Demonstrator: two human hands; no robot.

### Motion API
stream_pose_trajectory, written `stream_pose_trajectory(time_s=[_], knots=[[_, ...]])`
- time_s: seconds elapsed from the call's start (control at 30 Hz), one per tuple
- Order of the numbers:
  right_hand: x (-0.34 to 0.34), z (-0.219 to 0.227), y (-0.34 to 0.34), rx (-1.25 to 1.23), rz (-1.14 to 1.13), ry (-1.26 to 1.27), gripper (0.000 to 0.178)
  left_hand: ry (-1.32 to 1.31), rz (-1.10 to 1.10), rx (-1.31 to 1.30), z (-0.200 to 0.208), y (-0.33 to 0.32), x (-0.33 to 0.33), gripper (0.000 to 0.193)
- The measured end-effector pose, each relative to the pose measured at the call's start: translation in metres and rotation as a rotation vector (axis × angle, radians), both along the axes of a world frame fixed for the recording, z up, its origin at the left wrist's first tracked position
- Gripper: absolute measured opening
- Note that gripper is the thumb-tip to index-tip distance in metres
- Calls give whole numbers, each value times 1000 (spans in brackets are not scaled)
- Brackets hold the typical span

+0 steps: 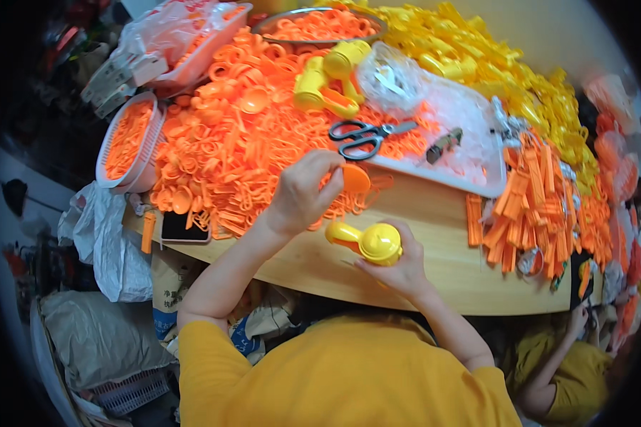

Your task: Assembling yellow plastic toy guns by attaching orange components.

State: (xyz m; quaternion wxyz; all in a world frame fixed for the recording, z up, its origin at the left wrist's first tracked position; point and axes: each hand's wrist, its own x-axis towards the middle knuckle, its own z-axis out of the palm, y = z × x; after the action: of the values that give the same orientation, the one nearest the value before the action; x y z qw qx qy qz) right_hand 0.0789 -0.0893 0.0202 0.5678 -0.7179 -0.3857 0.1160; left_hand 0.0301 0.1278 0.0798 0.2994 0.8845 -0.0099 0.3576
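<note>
My left hand (308,186) is raised over the front of the orange heap, its fingers pinching a flat, round orange plastic piece (356,178). Closer to me, my right hand (404,265) is wrapped round a yellow plastic part (379,243) with a rounded, shiny body and a handle-like arm pointing left. The two pieces are apart. Beyond my left hand spreads a large pile of small orange plastic parts (228,135). Scissors (369,135) with black and grey handles lie on the pile's right side, just past the orange piece.
Several yellow parts (340,60) sit atop the orange pile. A white tray (434,174) holds clear plastic pieces. Orange strips (527,192) are heaped at right, yellow parts (470,43) behind. A basket (148,142) and phone (181,226) are left. Another person's arm (559,356) shows lower right.
</note>
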Motion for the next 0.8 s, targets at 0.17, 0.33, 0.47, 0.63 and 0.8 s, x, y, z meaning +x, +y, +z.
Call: stream_pose_trajectory(time_s=[0.17,0.33,0.47,0.63,0.8], knots=[[5,1,-1,53,-38,55,66,23,-184,-28,-13,-50,-26,21],[7,-8,-2,105,13,55,58,52,-320,-55,-14,-62,-36,20],[-2,2,0,72,-35,49,52,69,-311,-209,-20,-66,-26,12],[-16,-1,1,56,30,-198,49,353,-200,-447,-26,-80,-6,20],[-24,-1,0,58,67,-271,45,224,-288,-398,-25,-86,-13,20]])
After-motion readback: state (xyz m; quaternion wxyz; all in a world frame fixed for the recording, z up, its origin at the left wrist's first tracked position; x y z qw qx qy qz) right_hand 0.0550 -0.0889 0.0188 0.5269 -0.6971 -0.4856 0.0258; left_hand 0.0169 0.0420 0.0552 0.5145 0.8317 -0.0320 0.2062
